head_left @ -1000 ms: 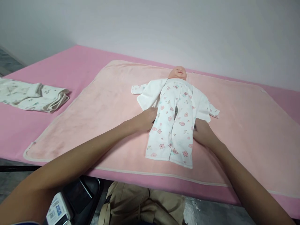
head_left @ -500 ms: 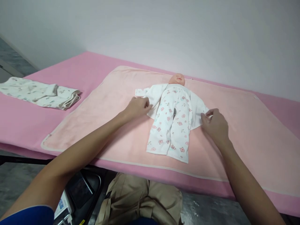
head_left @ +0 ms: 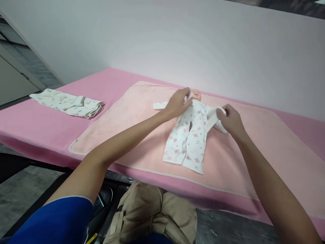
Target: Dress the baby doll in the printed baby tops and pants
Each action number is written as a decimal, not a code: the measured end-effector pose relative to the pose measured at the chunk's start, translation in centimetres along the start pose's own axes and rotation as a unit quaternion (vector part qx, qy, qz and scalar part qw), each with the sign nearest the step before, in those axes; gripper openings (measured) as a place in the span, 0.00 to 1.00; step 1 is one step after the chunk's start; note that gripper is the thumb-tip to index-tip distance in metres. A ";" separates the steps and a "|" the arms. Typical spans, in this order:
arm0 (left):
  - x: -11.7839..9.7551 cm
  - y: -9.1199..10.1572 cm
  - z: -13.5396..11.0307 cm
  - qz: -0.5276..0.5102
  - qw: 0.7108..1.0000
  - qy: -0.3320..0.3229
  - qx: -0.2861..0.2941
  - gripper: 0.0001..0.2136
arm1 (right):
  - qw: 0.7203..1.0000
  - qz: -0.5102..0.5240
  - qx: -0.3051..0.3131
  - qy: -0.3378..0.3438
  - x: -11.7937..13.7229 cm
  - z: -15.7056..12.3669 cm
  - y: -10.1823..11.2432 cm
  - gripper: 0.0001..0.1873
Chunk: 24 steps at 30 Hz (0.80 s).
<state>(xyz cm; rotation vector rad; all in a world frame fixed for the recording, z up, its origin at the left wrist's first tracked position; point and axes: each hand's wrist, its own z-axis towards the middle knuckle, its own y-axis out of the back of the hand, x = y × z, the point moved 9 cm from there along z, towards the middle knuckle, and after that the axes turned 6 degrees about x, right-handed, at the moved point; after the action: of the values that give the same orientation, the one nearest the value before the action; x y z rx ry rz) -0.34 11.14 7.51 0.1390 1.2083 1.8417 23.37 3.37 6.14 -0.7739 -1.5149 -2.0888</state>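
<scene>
A baby doll [head_left: 196, 95] lies on its back on a peach blanket [head_left: 122, 122], wearing white trousers with pink prints [head_left: 189, 139] and an open white top [head_left: 213, 117]. My left hand [head_left: 179, 102] is closed on the left flap of the top, lifted over the doll's chest and partly hiding its head. On the other side, my right hand [head_left: 231, 118] pinches the top's right flap beside the doll's waist.
The blanket rests on a pink table [head_left: 38, 115] against a white wall. A folded white printed garment [head_left: 68, 103] lies at the table's left end. A tan bag [head_left: 152, 217] sits on the floor below the front edge.
Both hands left the doll's hips, took the top's side flaps and raised them inward over the body. The view tilted up and drew back.
</scene>
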 end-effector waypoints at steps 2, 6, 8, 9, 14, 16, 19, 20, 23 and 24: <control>-4.2 -1.5 -1.0 0.036 0.994 -0.099 0.039 0.07 | 0.992 -0.013 0.010 0.122 4.1 -1.5 -2.2 0.10; -2.8 -2.9 -6.5 0.052 0.990 -0.106 0.075 0.12 | 0.976 -0.044 0.009 0.212 3.4 -6.9 -5.8 0.14; 1.2 -2.7 -9.0 0.005 0.997 -0.028 0.066 0.16 | 0.989 -0.018 -0.037 0.145 -0.7 -8.3 -5.2 0.21; 3.0 -2.7 -10.0 -0.011 0.998 0.008 0.069 0.17 | 0.993 -0.006 -0.041 0.112 -2.5 -8.6 -5.1 0.23; 5.2 -4.3 -10.9 -0.001 0.990 0.062 0.127 0.05 | 0.996 -0.017 0.056 0.067 -4.6 -8.1 -6.4 0.14; 4.4 -4.3 -10.7 0.023 0.989 0.060 0.130 0.06 | 0.995 -0.039 0.055 0.076 -3.6 -8.2 -6.3 0.14; 4.0 -3.7 -11.8 0.077 0.986 0.057 0.138 0.11 | 0.991 -0.070 0.038 0.109 -2.8 -9.4 -5.4 0.15; 4.2 -3.4 -12.5 0.093 0.983 0.060 0.147 0.12 | 0.987 -0.087 0.039 0.126 -2.7 -9.9 -5.2 0.15; 4.8 -2.3 -14.2 0.117 0.978 0.065 0.162 0.11 | 0.972 -0.131 0.051 0.188 -2.7 -11.0 -4.8 0.14; 4.7 -1.8 -14.3 0.116 0.979 0.058 0.159 0.11 | 0.968 -0.136 0.043 0.207 -2.4 -11.0 -4.5 0.13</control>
<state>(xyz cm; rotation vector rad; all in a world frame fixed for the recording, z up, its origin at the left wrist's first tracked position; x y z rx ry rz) -9.48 5.11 -2.98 0.3696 1.6237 1.8610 20.31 -5.69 -1.30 -0.0846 -1.5216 -2.1825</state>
